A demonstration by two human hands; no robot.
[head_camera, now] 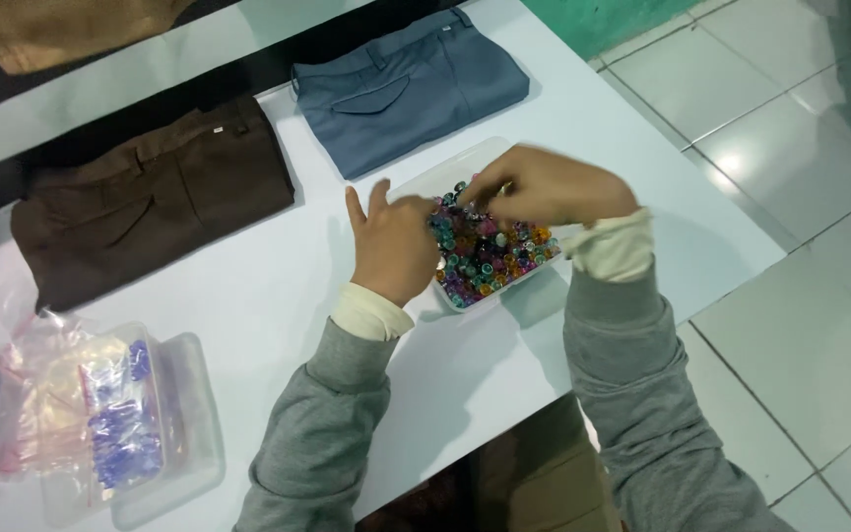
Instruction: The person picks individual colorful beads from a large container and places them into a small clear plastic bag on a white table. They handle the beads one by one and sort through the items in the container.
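A shallow white tray (442, 173) on the white table holds several small multicoloured beads (490, 258). My left hand (391, 246) rests at the tray's left edge, fingers loosely curled, fingertips touching the beads. My right hand (549, 187) hovers over the tray's far side, fingers pinched together above the beads; it is blurred, and whether a bead sits between the fingertips cannot be told. Both fingertips meet near the tray's upper left corner.
Folded brown trousers (150, 202) and folded blue-grey trousers (411, 89) lie at the back of the table (278, 296). A clear plastic box (184, 433) with bags of blue pieces stands at front left. The table's right edge drops to a tiled floor (790, 197).
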